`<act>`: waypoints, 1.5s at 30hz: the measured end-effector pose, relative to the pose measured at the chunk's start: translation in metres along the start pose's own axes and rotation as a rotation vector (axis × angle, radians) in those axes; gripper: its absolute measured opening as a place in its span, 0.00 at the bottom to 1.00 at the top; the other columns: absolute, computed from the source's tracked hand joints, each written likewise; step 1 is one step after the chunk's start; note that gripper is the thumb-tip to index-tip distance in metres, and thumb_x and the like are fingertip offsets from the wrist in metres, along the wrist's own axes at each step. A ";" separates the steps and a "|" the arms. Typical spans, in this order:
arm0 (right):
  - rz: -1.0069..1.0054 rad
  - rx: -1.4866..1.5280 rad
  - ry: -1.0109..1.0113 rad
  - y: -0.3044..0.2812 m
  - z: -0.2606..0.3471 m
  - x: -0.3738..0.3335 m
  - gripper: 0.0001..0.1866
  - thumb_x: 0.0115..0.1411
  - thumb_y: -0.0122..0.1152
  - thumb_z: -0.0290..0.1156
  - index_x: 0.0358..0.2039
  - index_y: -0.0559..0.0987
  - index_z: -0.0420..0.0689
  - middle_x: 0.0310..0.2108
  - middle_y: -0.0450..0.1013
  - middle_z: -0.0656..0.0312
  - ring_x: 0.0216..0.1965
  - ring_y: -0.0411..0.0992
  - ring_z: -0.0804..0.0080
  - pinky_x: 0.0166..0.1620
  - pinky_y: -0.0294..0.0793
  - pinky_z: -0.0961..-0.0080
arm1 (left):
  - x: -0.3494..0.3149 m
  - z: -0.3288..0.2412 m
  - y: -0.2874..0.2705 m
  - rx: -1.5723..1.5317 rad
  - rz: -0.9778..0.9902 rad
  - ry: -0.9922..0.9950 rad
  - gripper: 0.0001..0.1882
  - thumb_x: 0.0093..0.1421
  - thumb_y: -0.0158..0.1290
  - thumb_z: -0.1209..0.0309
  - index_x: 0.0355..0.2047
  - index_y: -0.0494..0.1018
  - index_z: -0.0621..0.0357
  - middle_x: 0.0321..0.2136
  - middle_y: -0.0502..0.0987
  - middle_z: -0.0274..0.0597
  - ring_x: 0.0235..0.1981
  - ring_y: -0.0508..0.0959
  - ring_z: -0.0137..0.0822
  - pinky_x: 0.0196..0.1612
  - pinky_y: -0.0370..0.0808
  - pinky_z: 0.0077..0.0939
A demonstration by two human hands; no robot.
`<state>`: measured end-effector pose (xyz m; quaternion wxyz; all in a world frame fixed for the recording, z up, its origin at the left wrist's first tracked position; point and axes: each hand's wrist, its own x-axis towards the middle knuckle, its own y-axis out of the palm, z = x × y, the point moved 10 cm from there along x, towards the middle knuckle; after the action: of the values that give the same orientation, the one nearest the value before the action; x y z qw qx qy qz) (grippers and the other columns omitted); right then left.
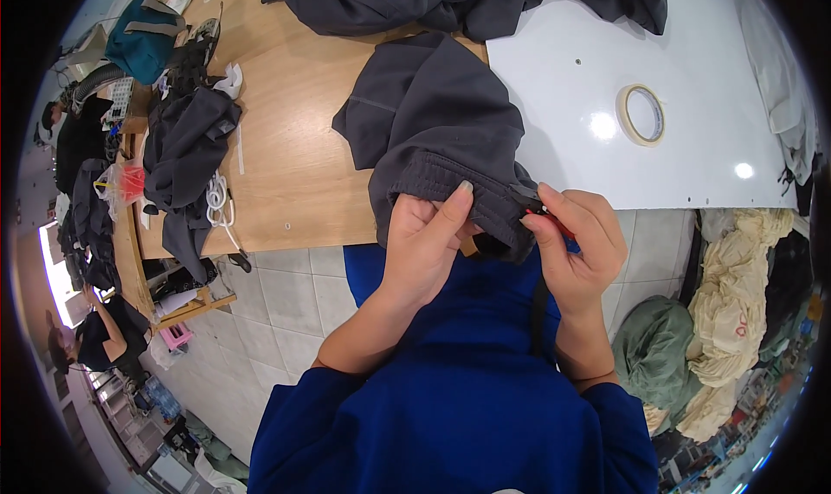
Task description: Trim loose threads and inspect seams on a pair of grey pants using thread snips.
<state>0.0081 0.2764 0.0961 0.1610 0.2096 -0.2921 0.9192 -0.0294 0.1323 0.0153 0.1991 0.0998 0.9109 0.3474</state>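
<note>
A dark grey garment [433, 105] lies over the front of the wooden table, its gathered elastic edge [441, 176] turned toward me. My left hand [433, 239] grips that edge, thumb on top and the other fingers inside the opening. In my right hand [582, 239] is a small pair of thread snips [527, 198] with dark blades and a red part showing between the fingers. The blades touch or nearly touch the right end of the elastic edge. Part of the snips is hidden by my fingers.
More dark grey garments [389, 5] are heaped at the far edge. A tape roll [640, 115] rests on the white tabletop [554, 87]. Dark cloth [186, 139] and a white cord [218, 202] hang at left. Cream fabric bundles [731, 295] and a green bag [653, 347] stand right. Two people are at left.
</note>
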 end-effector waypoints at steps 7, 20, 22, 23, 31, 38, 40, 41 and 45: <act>-0.075 -0.035 -0.021 -0.005 0.000 0.001 0.18 0.36 0.72 0.24 0.33 0.81 0.42 0.24 0.71 0.61 0.23 0.68 0.71 0.25 0.66 0.80 | 0.000 0.001 -0.001 -0.007 0.011 -0.010 0.13 0.64 0.45 0.71 0.48 0.64 0.62 0.41 0.74 0.40 0.40 0.76 0.28 0.43 0.74 0.23; -0.101 -0.064 -0.075 -0.006 0.004 -0.001 0.19 0.36 0.72 0.27 0.33 0.82 0.43 0.24 0.71 0.63 0.21 0.66 0.72 0.24 0.63 0.80 | -0.002 0.001 -0.001 -0.011 -0.003 -0.012 0.14 0.64 0.46 0.72 0.48 0.64 0.62 0.41 0.74 0.40 0.40 0.75 0.28 0.42 0.74 0.21; -0.100 -0.076 -0.085 -0.006 0.005 -0.001 0.18 0.36 0.72 0.28 0.33 0.82 0.44 0.24 0.71 0.63 0.21 0.66 0.73 0.23 0.62 0.80 | -0.002 0.002 0.000 -0.014 0.014 -0.023 0.13 0.64 0.46 0.72 0.48 0.64 0.62 0.41 0.74 0.40 0.40 0.76 0.28 0.42 0.74 0.21; -0.099 -0.088 -0.094 -0.006 0.005 -0.002 0.18 0.37 0.72 0.29 0.33 0.82 0.44 0.23 0.71 0.64 0.20 0.65 0.73 0.23 0.61 0.81 | -0.002 0.002 0.000 -0.013 0.014 -0.023 0.13 0.64 0.46 0.72 0.48 0.64 0.62 0.41 0.74 0.40 0.40 0.76 0.28 0.42 0.74 0.21; -0.105 -0.052 -0.047 -0.008 0.000 -0.004 0.16 0.38 0.72 0.27 0.32 0.82 0.43 0.24 0.71 0.63 0.21 0.65 0.73 0.24 0.62 0.81 | -0.002 0.002 0.000 -0.003 0.012 -0.024 0.12 0.63 0.46 0.72 0.47 0.65 0.62 0.40 0.75 0.41 0.39 0.76 0.28 0.42 0.75 0.22; -0.083 0.157 0.159 -0.011 -0.016 -0.009 0.14 0.41 0.69 0.22 0.33 0.81 0.41 0.25 0.72 0.61 0.23 0.68 0.74 0.26 0.66 0.83 | -0.002 -0.001 0.002 -0.018 0.065 -0.004 0.13 0.66 0.40 0.72 0.48 0.63 0.62 0.43 0.74 0.44 0.42 0.76 0.32 0.44 0.76 0.26; -0.068 0.161 0.150 -0.011 -0.016 -0.009 0.15 0.41 0.69 0.22 0.33 0.81 0.40 0.25 0.72 0.61 0.24 0.68 0.75 0.27 0.66 0.84 | -0.002 -0.001 0.000 -0.034 0.046 -0.006 0.12 0.66 0.39 0.72 0.48 0.64 0.61 0.43 0.74 0.44 0.42 0.77 0.32 0.43 0.76 0.26; -0.054 0.165 0.142 -0.009 -0.016 -0.008 0.15 0.42 0.69 0.22 0.34 0.81 0.39 0.25 0.72 0.61 0.24 0.69 0.75 0.27 0.66 0.84 | -0.002 0.000 0.000 -0.034 0.046 -0.006 0.12 0.66 0.39 0.72 0.48 0.64 0.61 0.43 0.74 0.44 0.42 0.77 0.32 0.43 0.76 0.26; -0.022 0.221 0.152 -0.005 -0.018 -0.007 0.17 0.43 0.69 0.23 0.37 0.79 0.38 0.26 0.72 0.60 0.24 0.69 0.75 0.28 0.67 0.84 | -0.003 0.000 -0.001 -0.036 0.022 -0.023 0.13 0.65 0.41 0.71 0.48 0.64 0.62 0.42 0.74 0.43 0.41 0.76 0.31 0.42 0.75 0.25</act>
<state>0.0111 0.2896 0.0818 0.1684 0.1589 -0.1735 0.9572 -0.0271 0.1308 0.0150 0.2077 0.1100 0.9009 0.3648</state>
